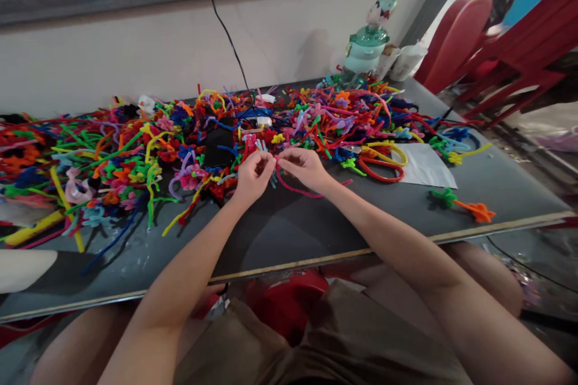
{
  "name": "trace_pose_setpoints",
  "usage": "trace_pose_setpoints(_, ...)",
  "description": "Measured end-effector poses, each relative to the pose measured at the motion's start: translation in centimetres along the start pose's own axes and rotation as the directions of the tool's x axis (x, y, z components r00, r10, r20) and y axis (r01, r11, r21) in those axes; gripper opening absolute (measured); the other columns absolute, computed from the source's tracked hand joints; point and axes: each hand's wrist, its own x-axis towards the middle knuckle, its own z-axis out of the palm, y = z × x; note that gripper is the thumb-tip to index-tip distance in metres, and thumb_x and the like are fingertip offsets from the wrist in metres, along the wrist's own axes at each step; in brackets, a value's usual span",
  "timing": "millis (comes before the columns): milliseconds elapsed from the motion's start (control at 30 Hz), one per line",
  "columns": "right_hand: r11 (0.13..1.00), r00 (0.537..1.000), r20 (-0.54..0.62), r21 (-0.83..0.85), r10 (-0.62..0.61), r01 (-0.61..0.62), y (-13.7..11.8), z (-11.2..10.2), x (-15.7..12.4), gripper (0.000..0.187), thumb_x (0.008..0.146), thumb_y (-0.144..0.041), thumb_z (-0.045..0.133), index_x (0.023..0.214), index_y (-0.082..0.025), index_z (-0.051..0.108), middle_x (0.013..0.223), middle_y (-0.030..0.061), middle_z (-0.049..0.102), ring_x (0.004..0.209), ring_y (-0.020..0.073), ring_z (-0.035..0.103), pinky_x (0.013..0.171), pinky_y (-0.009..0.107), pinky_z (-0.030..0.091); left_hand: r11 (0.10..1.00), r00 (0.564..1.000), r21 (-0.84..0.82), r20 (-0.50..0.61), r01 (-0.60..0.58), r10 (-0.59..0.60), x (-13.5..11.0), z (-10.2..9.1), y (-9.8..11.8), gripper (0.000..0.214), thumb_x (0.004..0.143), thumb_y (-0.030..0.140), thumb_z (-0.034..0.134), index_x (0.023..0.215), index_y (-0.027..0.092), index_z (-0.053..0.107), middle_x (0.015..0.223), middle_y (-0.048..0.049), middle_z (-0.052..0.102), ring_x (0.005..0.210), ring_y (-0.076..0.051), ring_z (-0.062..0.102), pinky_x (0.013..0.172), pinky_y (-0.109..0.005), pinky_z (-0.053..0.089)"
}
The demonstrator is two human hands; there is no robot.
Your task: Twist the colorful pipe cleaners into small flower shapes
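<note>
Near the middle of the table's working side, my left hand [253,175] and my right hand [304,167] meet with fingertips almost touching. Both pinch a pink pipe cleaner [295,190] between thumb and forefinger. Its loose tail curves down and to the right, passing beneath my right wrist. Light blue pipe cleaner pieces [273,179] stick out above and below my left fingertips; whether they are joined to the pink one I cannot tell. Just beyond my hands lies a heap of bent, many-coloured pipe cleaners [311,117].
Scissors with yellow and red loops [382,169] lie right of my hands, beside a white sheet [427,165]. An orange and green pipe cleaner flower [478,211] rests near the right edge. A green bottle [366,50] and paper cups [409,61] stand at the back. A black cable [221,23] hangs down the wall.
</note>
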Motion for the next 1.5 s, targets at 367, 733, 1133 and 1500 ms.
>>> trace_pose_setpoints(367,0.967,0.997,0.040,-0.241,-0.072,0.079,-0.9,0.0,-0.5,0.012,0.082,-0.026,0.054,0.074,-0.018,0.055,0.064,-0.0039,0.051,0.054,0.0073,0.039,0.052,0.022,0.030,0.966,0.974,0.177,0.157,-0.188,0.161,-0.2,0.1,0.0,0.027,0.093,0.041,0.050,0.078,0.018,0.054,0.074,-0.0015,0.056,0.063,-0.012,0.049,0.057,-0.024,0.040)
trace_pose_setpoints(733,0.992,0.997,0.075,-0.126,-0.015,0.024,-0.5,0.3,0.2,0.010,0.079,-0.023,0.046,0.069,-0.020,0.044,0.058,-0.0056,0.040,0.053,0.0086,0.035,0.053,0.023,0.028,0.998,0.991,0.032,0.121,0.053,-0.056,-0.4,1.5,0.4,0.029,0.091,0.043,0.052,0.075,0.019,0.047,0.064,0.0038,0.042,0.053,-0.009,0.038,0.048,-0.021,0.032)
trace_pose_setpoints(1133,0.983,0.989,0.059,0.110,0.139,-0.145,0.4,-0.1,0.9,0.022,0.084,-0.039,0.061,0.076,-0.019,0.054,0.056,-0.0052,0.049,0.047,0.0077,0.044,0.043,0.021,0.035,0.972,0.991,-0.198,-0.029,0.125,-0.133,-1.0,2.9,-0.3,0.046,0.086,0.067,0.051,0.081,0.021,0.048,0.061,0.0051,0.039,0.051,-0.009,0.036,0.050,-0.023,0.033)
trace_pose_setpoints(1500,0.985,0.989,0.111,0.136,0.093,-0.108,-0.7,-0.3,0.5,0.041,0.070,-0.055,0.075,0.081,-0.017,0.066,0.068,-0.0023,0.061,0.059,0.0071,0.053,0.056,0.021,0.045,0.968,0.987,-0.235,-0.113,0.086,-0.115,-0.5,1.9,-0.3,0.047,0.083,0.067,0.057,0.079,0.020,0.051,0.061,0.0047,0.041,0.050,-0.008,0.035,0.048,-0.022,0.032)
